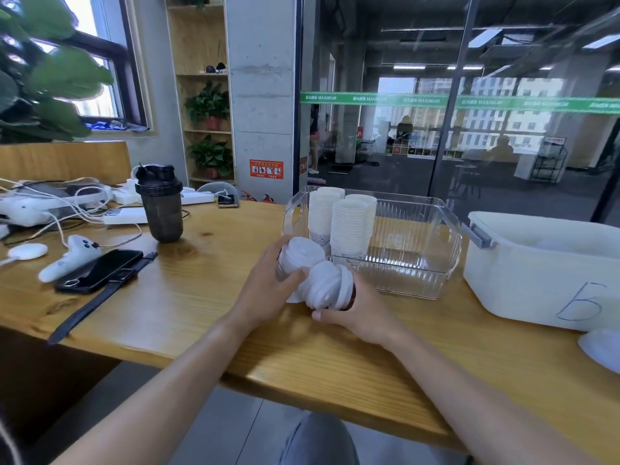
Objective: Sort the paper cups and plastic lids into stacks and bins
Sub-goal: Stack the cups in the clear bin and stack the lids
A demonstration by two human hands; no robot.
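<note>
Both forearms reach in from the 6 o'clock edge and meet over the middle of the wooden worktop. At 9 o'clock of that meeting point the left hand curls its fingers round a lidded cup; at 3 o'clock the right hand grips a second lidded cup, thumb along its near side. Each cup is lying over with its white plastic lid towards the camera, and the two touch. They look white and ribbed at the lid, with a dark printed band showing on the right one; motion blur hides finer detail. The risk, as I judge it, is that prying a lid off while both hands are full could crush a thin paper wall or let a cup slip onto the worktop. Just beyond, at 12 o'clock, the clear bin holds cup stacks standing upright in its left part; a careless reach could topple them. At 3 o'clock sits the white bin, which seems meant for lids.
</note>
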